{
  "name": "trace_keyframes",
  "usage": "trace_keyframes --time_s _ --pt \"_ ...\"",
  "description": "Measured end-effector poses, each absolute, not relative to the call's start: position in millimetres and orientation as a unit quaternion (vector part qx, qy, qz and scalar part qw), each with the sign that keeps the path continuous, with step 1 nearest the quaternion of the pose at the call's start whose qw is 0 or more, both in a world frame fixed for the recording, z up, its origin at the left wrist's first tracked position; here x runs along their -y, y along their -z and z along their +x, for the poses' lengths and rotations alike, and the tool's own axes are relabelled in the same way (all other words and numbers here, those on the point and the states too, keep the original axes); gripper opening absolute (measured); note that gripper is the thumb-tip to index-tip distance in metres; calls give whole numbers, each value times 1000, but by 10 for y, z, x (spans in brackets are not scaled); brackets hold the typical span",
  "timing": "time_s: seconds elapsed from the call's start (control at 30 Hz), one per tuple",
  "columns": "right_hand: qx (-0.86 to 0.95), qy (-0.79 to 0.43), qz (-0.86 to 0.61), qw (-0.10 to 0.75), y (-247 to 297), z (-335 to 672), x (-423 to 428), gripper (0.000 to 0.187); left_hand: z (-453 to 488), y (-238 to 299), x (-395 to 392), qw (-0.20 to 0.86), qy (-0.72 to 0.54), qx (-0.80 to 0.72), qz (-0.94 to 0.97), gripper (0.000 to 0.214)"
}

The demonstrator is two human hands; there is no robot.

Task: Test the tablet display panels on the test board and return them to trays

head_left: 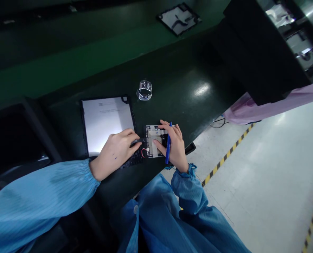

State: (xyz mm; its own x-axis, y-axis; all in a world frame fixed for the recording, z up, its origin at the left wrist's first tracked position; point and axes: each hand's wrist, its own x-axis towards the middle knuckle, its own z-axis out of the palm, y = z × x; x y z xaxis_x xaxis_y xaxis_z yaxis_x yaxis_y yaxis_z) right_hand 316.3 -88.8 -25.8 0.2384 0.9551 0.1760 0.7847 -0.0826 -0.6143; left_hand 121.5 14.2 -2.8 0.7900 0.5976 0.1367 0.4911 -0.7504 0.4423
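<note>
Two hands at the bench (188,80), near its front edge. Left hand (116,153) closed on one small black part (136,142) at the board's left side. Right hand (173,147) grips one blue pen (168,149), fingers (161,146) resting on one circuit board (152,135). One red-and-black wire (144,152) beside it. One white-faced tablet panel (106,124) just left; one clear glass cylinder (144,90) farther back.

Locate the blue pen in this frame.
In the head view, the blue pen is held in the right hand, just beside the circuit board at the hand's fingertips.
</note>
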Motion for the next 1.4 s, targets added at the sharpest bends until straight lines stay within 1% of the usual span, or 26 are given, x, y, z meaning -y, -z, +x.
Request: trace_keyframes --time_s 0.17,0.37,0.57,0.77,1.1,1.4 --pt "602 -137 -721 314 252 3160 890 34 1224 21 -149 188 -135 -287 930 22" --pt "603 -136 -722 311 260 3157 887 34 1220 12 -140 191 -145 -288 927 25" --pt "602 -138 -721 313 259 3159 895 32 1213 21 -138 200 -152 -289 924 22" --pt "602 -134 -723 311 263 3161 893 32 1219 26 -146 196 -148 -291 925 25" --pt "605 -129 -722 310 273 3159 898 32 1202 48 -141 205 -164 -288 921 18" --pt "604 -129 -721 314 272 3159 888 32 1222 16 -148 202 -153 -292 922 21"
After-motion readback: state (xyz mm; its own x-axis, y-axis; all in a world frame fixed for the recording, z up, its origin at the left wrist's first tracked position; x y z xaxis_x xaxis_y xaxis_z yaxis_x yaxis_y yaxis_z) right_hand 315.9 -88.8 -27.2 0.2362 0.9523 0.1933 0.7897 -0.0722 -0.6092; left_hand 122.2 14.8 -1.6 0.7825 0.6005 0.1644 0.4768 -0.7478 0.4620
